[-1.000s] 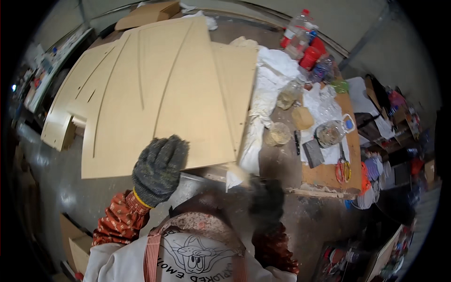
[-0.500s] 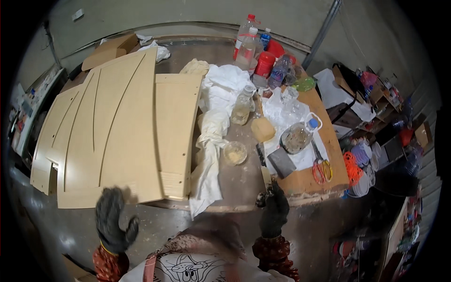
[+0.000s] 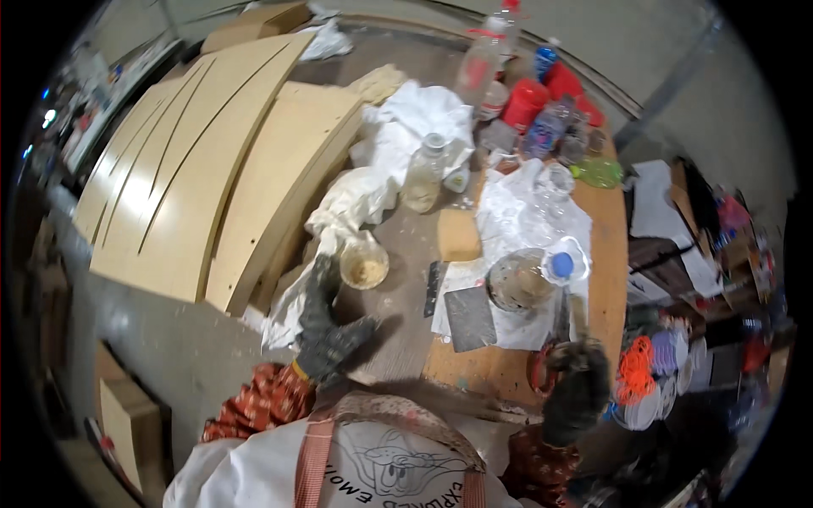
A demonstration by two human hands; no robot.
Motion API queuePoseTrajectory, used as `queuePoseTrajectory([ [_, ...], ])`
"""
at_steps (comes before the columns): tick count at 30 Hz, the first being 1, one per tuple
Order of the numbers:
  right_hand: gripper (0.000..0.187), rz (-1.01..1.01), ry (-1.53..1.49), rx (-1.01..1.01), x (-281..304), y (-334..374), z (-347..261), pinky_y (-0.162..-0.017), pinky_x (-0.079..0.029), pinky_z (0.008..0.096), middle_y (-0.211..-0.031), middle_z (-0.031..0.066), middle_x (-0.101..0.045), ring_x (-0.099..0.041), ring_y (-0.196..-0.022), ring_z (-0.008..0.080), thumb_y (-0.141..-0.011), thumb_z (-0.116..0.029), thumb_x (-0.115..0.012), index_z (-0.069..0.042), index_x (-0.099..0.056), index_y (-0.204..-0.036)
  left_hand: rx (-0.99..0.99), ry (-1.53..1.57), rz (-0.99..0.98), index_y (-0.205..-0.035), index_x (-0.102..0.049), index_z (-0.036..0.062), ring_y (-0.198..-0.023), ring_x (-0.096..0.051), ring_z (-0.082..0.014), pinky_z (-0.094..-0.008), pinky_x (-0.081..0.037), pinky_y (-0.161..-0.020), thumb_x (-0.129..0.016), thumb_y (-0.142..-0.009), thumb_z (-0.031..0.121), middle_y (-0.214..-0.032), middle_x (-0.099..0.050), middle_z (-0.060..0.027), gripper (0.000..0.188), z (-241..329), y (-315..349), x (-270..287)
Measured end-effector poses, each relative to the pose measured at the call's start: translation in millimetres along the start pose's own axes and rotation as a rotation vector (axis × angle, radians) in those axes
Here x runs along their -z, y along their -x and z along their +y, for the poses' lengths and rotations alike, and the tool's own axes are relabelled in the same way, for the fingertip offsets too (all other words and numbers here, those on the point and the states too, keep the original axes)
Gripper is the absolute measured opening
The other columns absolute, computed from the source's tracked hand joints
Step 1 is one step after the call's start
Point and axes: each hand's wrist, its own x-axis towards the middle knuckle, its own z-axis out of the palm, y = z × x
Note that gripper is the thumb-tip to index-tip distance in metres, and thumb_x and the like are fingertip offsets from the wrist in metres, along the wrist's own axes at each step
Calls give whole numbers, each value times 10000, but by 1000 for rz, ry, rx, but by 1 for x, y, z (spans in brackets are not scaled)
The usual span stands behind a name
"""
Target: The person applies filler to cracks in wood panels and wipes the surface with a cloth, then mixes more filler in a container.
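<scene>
Left grip (image 3: 329,334) released beside the cup (image 3: 365,262), centre frame; best held low. Right grip (image 3: 576,388) grasps pale tool (image 3: 578,317), lower right (mind the scissors (image 3: 562,320)).

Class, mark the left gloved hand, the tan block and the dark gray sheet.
Left gloved hand (image 3: 323,337): head view, middle of hand.
Tan block (image 3: 459,235): head view, middle of upper face.
Dark gray sheet (image 3: 470,320): head view, flat middle.
</scene>
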Motion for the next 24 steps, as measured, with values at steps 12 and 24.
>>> queuePoseTrajectory([
  [12, 437, -384, 843, 330, -43, -123, 39, -859, -475, 397, -1146, 181, -589, -583, -1027, 349, -811, -122, -668, -19, -550, -1219, -120, -549, 32, -1085, -558, 44, -969, -564, -339, -463, -437, -883, -740, -734, 180, -1078, -565, -159, 419, 10, -55, -49],
  [24, 363, -44, -94, -93, 10, -118, 20, -965, -470, 376, -1233, 223, -538, -570, -1098, 291, -899, -28, -502, 61, -466, -1249, 75, -391, 32, -1261, -425, -19, -1077, -541, -272, -373, -441, -939, -783, -714, 221, -1181, -529, -159, 697, 9, -45, -38],
])
